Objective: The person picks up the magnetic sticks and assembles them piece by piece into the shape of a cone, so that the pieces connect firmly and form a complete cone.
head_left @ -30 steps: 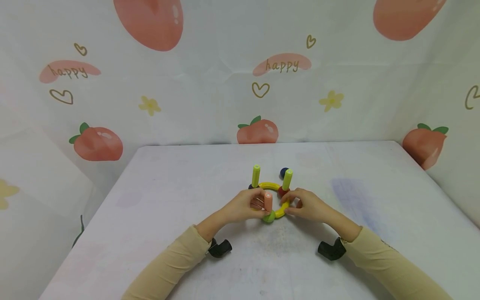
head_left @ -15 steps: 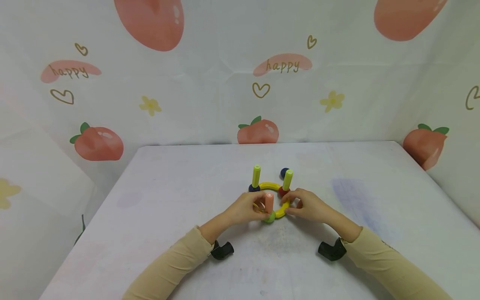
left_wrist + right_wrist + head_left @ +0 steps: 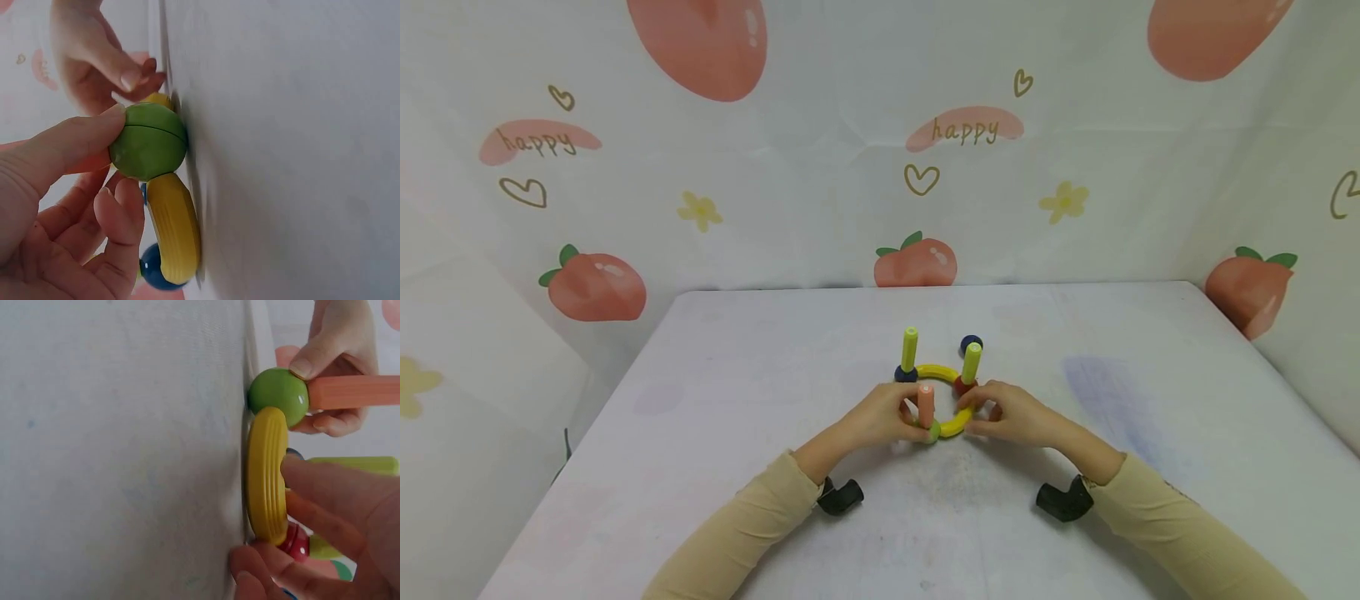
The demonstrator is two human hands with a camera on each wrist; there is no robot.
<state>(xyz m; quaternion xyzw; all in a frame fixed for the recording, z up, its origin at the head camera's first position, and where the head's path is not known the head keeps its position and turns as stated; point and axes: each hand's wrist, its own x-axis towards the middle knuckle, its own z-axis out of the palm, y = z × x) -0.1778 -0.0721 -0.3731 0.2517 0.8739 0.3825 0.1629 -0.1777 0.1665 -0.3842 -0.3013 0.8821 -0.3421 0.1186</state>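
In the head view, curved yellow pieces (image 3: 936,372) join balls into a ring lying on the table. My left hand (image 3: 878,417) pinches the green ball (image 3: 149,142) at the ring's near side; an orange stick (image 3: 926,406) rises from that ball. On the right, my right hand (image 3: 1017,414) grips the near curved yellow piece (image 3: 267,476) between thumb and fingers. Yellow-green sticks stand on the dark blue ball (image 3: 906,374) at back left and on the red ball (image 3: 296,542), which my right fingers partly hide in the head view.
A loose dark blue ball (image 3: 972,343) lies just behind the ring. Black curved wrist mounts (image 3: 841,497) hang below both sleeves, close to the white table (image 3: 760,350). A printed cloth (image 3: 820,167) hangs behind the table's far edge.
Together with its sticks, the ring has shifted slightly left. Both hands moved along with it, the left by a small amount, and their holds look the same.
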